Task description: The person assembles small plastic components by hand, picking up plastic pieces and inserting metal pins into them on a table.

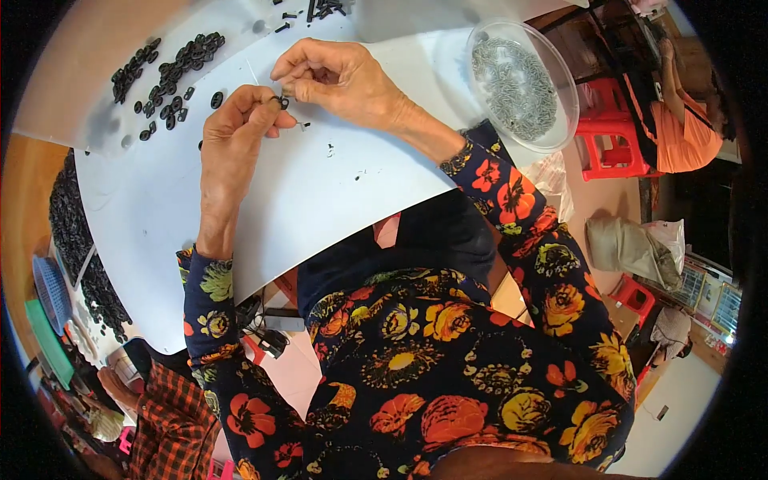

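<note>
Over the far part of the white table [320, 200], my left hand [232, 132] pinches a small black ring-shaped part [282, 102] between thumb and fingertips. Close against it on the right, my right hand [352, 80] has its thumb and forefinger pressed together. Whatever lies between those fingertips is too small or hidden to make out. Just below the fingers is a tiny dark piece [306, 124]. A loose black ring [217, 100] lies left of my left hand, and heaped black rings [190, 58] spread farther left.
A clear round tub [570, 88] of small silvery metal pieces [512, 88] stands at the right. Black screw-like pieces [324, 10] lie at the far edge. A large dark heap [76, 232] and a blue basket [52, 292] are left. Nearby are a checked sleeve [176, 412] and red stool [612, 144].
</note>
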